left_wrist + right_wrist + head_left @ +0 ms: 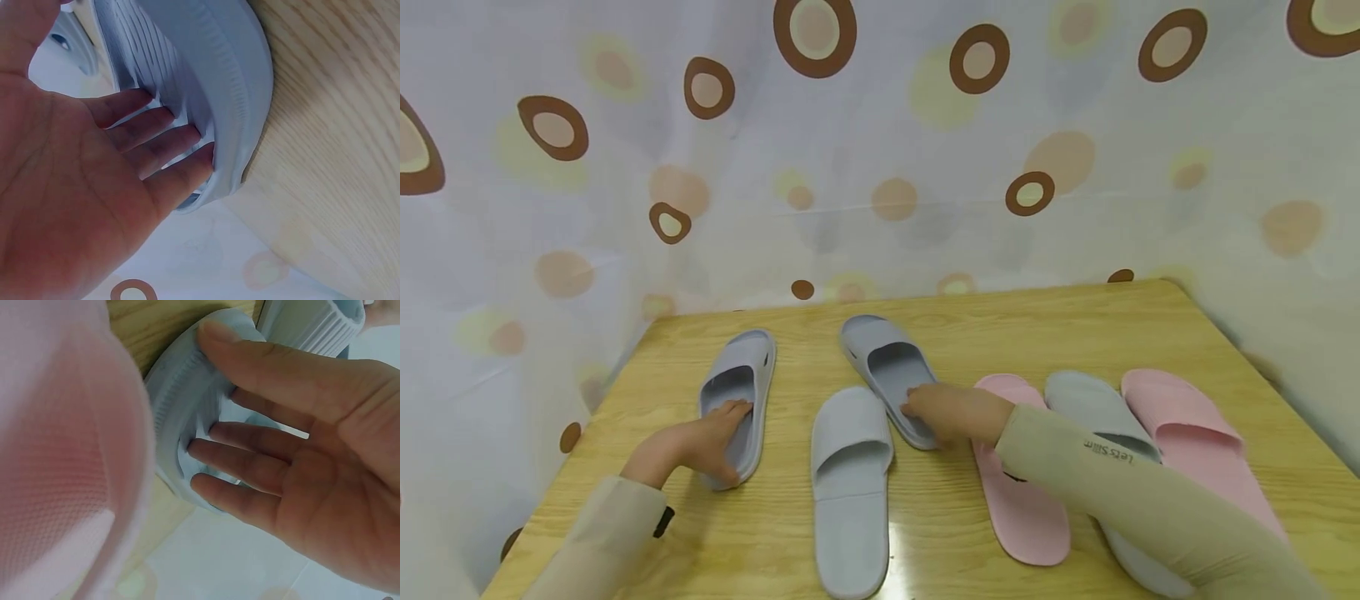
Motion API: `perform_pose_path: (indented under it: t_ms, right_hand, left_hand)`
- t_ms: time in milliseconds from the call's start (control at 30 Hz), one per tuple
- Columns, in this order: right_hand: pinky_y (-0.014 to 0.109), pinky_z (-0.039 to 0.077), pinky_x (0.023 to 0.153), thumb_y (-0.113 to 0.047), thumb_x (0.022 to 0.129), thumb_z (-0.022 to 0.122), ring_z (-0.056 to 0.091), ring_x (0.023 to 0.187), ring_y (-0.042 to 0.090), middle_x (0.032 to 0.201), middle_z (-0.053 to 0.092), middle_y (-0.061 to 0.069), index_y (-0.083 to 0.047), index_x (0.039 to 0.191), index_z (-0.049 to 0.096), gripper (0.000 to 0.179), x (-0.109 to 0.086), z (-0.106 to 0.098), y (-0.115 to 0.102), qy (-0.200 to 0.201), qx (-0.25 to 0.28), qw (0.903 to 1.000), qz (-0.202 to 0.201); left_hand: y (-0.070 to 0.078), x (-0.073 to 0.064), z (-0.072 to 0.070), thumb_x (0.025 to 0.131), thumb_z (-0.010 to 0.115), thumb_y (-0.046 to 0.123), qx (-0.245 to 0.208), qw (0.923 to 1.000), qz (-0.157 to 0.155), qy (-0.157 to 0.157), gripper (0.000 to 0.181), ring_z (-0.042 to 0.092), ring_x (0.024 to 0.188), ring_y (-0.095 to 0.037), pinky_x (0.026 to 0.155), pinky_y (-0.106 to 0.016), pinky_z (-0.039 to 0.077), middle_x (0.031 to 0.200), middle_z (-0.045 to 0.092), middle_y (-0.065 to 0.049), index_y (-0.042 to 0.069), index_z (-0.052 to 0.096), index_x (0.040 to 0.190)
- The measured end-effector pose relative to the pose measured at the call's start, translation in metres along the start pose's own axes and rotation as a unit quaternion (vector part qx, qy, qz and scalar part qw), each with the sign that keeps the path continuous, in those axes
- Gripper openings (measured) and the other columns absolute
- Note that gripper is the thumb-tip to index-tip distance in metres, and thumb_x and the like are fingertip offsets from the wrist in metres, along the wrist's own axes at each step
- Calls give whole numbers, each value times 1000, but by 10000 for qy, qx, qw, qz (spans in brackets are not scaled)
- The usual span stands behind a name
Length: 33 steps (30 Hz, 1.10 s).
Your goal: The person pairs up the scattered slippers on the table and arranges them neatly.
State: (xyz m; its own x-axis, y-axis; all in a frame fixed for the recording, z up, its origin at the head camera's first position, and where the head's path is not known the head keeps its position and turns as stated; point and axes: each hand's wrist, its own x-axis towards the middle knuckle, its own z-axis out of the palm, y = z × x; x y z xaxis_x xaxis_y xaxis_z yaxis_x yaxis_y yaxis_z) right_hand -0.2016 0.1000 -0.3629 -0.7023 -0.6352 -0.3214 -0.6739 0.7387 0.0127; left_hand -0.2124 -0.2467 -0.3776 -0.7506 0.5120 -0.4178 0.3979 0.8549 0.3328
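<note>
On the left of the table lies a grey-blue slipper (751, 354), its toe toward the back wall. My left hand (703, 442) reaches over its heel half, and in the left wrist view the fairly straight fingers (156, 137) meet the ribbed footbed. A matching grey-blue slipper (880, 333) lies tilted near the middle. Over its heel half is my right hand (951, 410). Seen from the right wrist, the thumb (219, 332) overlaps the heel rim and the other fingers extend over the footbed.
A light grey slipper (850, 517) lies between the hands, close beside the tilted one. Under and beyond the right sleeve are a pink slipper (1026, 521), another grey slipper (1082, 396) and a second pink slipper (1180, 400). Patterned cloth (865, 150) stands behind the wooden table (1045, 325).
</note>
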Motion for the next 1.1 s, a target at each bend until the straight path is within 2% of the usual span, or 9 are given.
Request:
perform_pose_path:
  t_ms: [100,367,533,733,867,1100]
  right_hand:
    - [37,45,99,1,69,83,56,114,30,128,56,21,-2,126,61,62,4,-2,3,-169,-7,9998,73]
    - [38,35,108,-2,75,80,44,130,34,144,43,22,-4,140,50,71,19,-4,10,-649,-44,9979,7]
    - [39,35,108,0,75,79,43,131,35,145,41,22,-3,141,48,72,23,-6,15,-637,189,9978,-17]
    - [41,35,108,6,78,74,40,133,35,147,39,21,-5,142,47,70,26,-9,21,-633,538,9965,-50]
    - [40,38,106,5,78,73,42,132,35,146,41,22,-5,142,47,69,32,-11,26,-633,309,9972,-267]
    - [40,35,108,2,79,75,37,135,35,149,36,20,-7,144,44,72,44,-15,32,-767,299,9962,-292]
  left_hand:
    - [-2,1,-2,70,83,23,-33,10000,4,-7,106,20,136,-51,107,-60,26,147,18,-38,-16,17,144]
    - [-10,0,-4,71,83,22,-117,9999,-72,-28,106,19,136,-52,107,-61,25,147,18,-39,-15,16,144]
    - [-13,2,-8,70,82,22,48,9999,93,34,105,21,134,-54,105,-62,27,145,20,-40,-16,18,143]
    - [-17,7,-10,70,81,23,85,9999,119,-10,104,22,135,-52,106,-60,27,145,20,-40,-16,19,143]
    - [-21,11,-11,70,80,22,132,9998,159,-8,102,23,134,-52,106,-60,28,144,21,-40,-17,18,142]
    - [-25,12,-14,72,79,22,79,9999,-11,-62,102,21,135,-51,106,-60,27,147,18,-38,-14,16,145]
